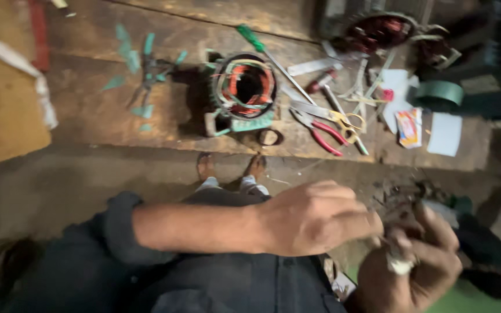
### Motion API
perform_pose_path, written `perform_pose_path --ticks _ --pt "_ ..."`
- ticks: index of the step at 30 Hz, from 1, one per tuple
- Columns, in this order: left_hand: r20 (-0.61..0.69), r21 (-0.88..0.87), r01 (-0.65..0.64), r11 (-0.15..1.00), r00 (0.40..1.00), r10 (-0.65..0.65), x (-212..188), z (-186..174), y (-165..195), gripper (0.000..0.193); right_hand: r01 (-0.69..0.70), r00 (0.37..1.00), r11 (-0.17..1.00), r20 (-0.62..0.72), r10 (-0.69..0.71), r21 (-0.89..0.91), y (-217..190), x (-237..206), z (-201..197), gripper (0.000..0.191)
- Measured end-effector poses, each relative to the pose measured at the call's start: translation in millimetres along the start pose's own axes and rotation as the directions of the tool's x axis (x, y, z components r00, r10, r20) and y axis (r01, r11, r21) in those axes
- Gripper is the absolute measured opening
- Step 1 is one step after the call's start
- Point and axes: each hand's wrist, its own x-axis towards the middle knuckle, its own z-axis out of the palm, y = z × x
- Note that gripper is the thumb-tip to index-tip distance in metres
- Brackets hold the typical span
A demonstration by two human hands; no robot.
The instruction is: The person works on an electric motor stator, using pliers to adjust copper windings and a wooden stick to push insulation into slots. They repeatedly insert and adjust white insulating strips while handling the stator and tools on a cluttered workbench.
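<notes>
Something small and whitish (400, 265), too blurred to name, sits pinched in the fingers of the right hand (416, 264) low at the right, over the person's lap. Left hand (314, 217) reaches across with its fingers curled toward that same spot, though I cannot tell whether they grip anything. Beyond the feet, on the wooden table (117, 116), lie a motor stator (243, 90), red-handled pliers (320, 130), scissors (334, 119) and a green-handled screwdriver (265, 52).
</notes>
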Motion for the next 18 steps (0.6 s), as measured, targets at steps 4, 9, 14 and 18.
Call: perform_pose_path --ticks 4,9,14,18 --pt "0.004 0.066 -0.199 0.978 0.98 0.199 -22 -3 -26 0.04 -0.108 0.993 0.978 0.074 0.096 0.177 6 -21 -15 0.021" --pt "0.089 0.215 -0.224 0.951 0.974 0.21 -54 -25 -65 0.022 -0.162 0.946 0.899 0.323 0.024 0.406 26 -13 -31 0.03" --pt "-0.026 0.572 -0.089 0.815 0.992 0.127 -92 -64 -95 0.018 -0.402 0.707 0.706 0.688 -0.165 0.583 22 17 -21 0.019" --pt "-0.248 0.752 0.104 0.651 0.959 0.133 -117 -74 -93 0.018 -0.417 0.591 0.76 0.784 -0.189 0.498 3 31 -15 0.021"
